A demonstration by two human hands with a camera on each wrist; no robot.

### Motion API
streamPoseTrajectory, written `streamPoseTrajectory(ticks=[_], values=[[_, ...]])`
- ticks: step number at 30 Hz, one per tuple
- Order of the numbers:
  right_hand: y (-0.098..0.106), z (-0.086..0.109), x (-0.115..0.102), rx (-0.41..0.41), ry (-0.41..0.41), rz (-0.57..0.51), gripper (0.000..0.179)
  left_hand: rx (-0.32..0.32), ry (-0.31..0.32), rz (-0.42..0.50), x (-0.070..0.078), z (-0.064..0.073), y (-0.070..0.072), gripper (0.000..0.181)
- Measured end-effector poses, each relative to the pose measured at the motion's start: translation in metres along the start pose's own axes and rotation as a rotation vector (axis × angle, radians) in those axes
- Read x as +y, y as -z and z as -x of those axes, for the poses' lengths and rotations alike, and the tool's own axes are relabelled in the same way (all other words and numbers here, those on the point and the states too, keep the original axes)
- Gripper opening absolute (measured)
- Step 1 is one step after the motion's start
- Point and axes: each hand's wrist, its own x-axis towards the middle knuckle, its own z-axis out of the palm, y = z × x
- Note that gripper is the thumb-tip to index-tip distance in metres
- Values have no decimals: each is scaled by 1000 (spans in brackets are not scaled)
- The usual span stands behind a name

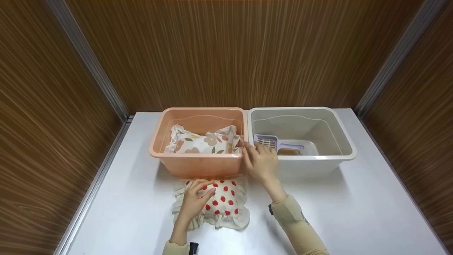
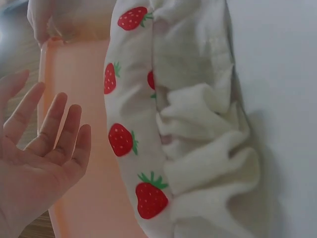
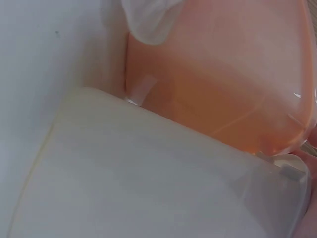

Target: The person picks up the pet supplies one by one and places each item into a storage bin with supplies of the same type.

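Observation:
My left hand (image 1: 194,201) hovers over a cream cushion (image 1: 221,198) with red strawberries and a ruffled edge, which lies in front of the peach bin (image 1: 201,165). In the left wrist view the left hand's fingers (image 2: 44,134) are spread and relaxed beside the cushion, with nothing held. My right hand (image 1: 263,164) is at the neighbouring rims of the peach bin and the white bin (image 1: 311,164), its fingertips over the corner. The right wrist view mostly shows the bins' outer walls; the hand peeks in at the right edge.
A floral cushion (image 1: 208,141) with a ruffled border lies inside the peach bin. In the white bin leans a lilac slotted litter scoop (image 1: 292,146). Both bins stand side by side on a white table (image 1: 371,212), walled by wood-patterned panels (image 1: 219,53).

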Motion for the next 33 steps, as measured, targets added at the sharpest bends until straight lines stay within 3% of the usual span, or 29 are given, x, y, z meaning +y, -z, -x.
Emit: streamPoseTrajectory(ticks=[4, 14, 19, 25, 33], values=[[-2, 1, 1, 31, 10, 5, 30, -25, 14, 12, -2, -1, 3, 27], [-7, 0, 1, 90, 25, 3, 29, -49, -35, -61, -15, 3, 22, 24], [-9, 2, 2, 131, 47, 3, 26, -75, 50, -41, -23, 7, 30, 29], [-8, 2, 2, 113, 53, 7, 28, -76, 149, -80, -29, 7, 40, 30], [-7, 3, 3, 95, 51, 19, 28, -79, 212, -128, -39, 2, 49, 29]])
